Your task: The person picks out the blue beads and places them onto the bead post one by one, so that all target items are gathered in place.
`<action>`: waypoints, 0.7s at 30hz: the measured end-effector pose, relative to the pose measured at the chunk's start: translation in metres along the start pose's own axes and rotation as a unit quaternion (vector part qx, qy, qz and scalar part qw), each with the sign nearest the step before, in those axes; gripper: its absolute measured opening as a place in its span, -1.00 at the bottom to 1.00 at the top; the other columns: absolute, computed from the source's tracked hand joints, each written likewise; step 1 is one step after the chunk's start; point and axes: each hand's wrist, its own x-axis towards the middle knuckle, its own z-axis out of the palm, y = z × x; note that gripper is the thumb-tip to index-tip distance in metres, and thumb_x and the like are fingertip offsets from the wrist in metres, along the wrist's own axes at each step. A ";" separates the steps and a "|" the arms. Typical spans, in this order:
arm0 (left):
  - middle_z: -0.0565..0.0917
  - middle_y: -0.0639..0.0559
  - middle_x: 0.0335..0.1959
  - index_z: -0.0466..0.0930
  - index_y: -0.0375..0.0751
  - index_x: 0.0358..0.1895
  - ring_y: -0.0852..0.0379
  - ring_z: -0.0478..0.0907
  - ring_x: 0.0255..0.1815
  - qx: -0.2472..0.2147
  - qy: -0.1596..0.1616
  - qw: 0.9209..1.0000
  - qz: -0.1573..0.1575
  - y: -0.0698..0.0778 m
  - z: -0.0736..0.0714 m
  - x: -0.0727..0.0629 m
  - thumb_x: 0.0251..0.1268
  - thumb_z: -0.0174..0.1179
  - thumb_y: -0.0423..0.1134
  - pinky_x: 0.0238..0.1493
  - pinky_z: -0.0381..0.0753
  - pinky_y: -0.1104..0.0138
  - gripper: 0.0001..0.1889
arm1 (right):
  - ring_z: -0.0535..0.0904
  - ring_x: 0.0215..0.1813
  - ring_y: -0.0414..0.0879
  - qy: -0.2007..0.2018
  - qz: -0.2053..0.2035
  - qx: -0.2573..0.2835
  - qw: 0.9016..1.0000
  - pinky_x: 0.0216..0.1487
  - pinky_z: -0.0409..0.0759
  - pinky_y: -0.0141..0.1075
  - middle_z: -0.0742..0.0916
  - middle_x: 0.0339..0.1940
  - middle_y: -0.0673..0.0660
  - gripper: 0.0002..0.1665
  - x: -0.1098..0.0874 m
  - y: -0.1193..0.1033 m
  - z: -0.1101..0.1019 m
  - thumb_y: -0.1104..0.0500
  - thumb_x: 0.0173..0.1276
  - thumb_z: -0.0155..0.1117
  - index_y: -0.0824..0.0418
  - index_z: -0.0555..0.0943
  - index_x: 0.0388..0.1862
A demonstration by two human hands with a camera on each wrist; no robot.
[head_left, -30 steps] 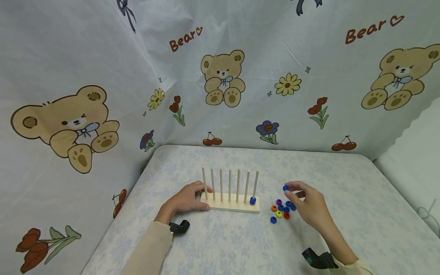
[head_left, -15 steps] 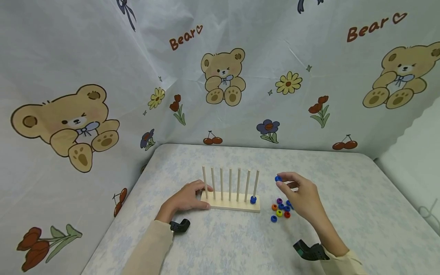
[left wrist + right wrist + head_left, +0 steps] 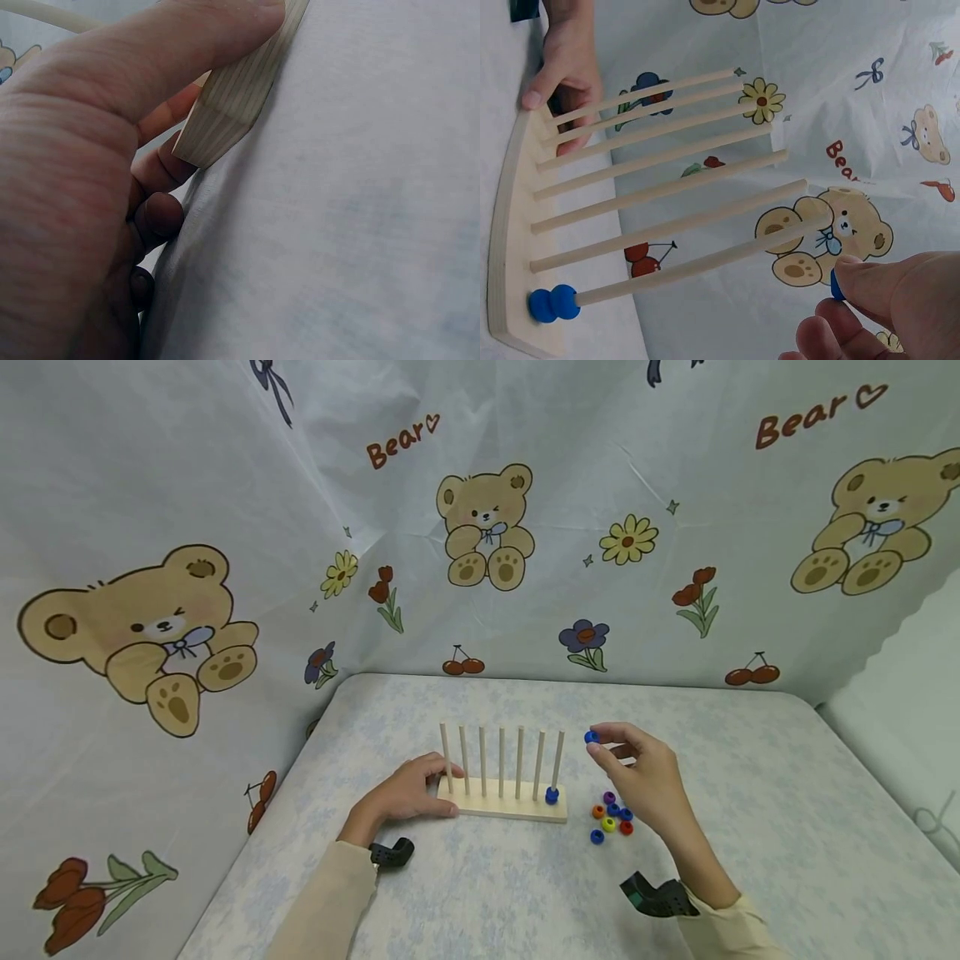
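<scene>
The blue bead (image 3: 592,737) is in the air to the right of the rightmost peg (image 3: 557,764), near its top but apart from it, pinched between thumb and fingertips of the right hand (image 3: 641,777). For what appears to be threading, align the bead's hole with the peg tip, then release above the two stacked blue beads (image 3: 552,796). Brace the wooden base (image 3: 502,808) with the left hand (image 3: 408,791), whose thumb and fingers grip its left end.
</scene>
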 end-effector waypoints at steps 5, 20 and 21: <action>0.56 0.31 0.06 0.62 0.37 0.01 0.19 0.48 0.09 -0.002 -0.001 1.000 -0.001 0.002 -0.001 -0.001 -0.10 0.58 0.17 0.22 0.42 0.11 -0.48 | 0.70 -0.20 -0.04 0.005 -0.003 0.022 1.000 -0.26 0.60 -0.51 0.75 -0.05 0.18 -0.65 0.003 -0.009 0.004 0.05 0.44 0.32 0.16 0.65 0.13; 0.56 0.31 0.06 0.61 0.38 0.02 0.20 0.48 0.10 -0.001 -0.002 1.000 0.002 0.001 0.000 -0.001 -0.08 0.57 0.16 0.23 0.42 0.11 -0.48 | 0.66 -0.23 -0.19 0.030 -0.010 0.091 0.995 -0.27 0.63 -0.46 0.76 -0.05 0.08 -0.66 0.015 -0.024 0.007 0.03 0.42 0.34 0.11 0.67 0.11; 0.56 0.32 0.06 0.61 0.39 0.02 0.20 0.48 0.09 -0.001 -0.002 1.000 0.002 0.000 0.000 0.000 -0.08 0.57 0.17 0.22 0.43 0.12 -0.48 | 0.66 -0.23 -0.19 0.031 -0.010 0.092 0.995 -0.26 0.63 -0.47 0.76 -0.06 0.09 -0.66 0.015 -0.025 0.008 0.03 0.42 0.34 0.11 0.67 0.10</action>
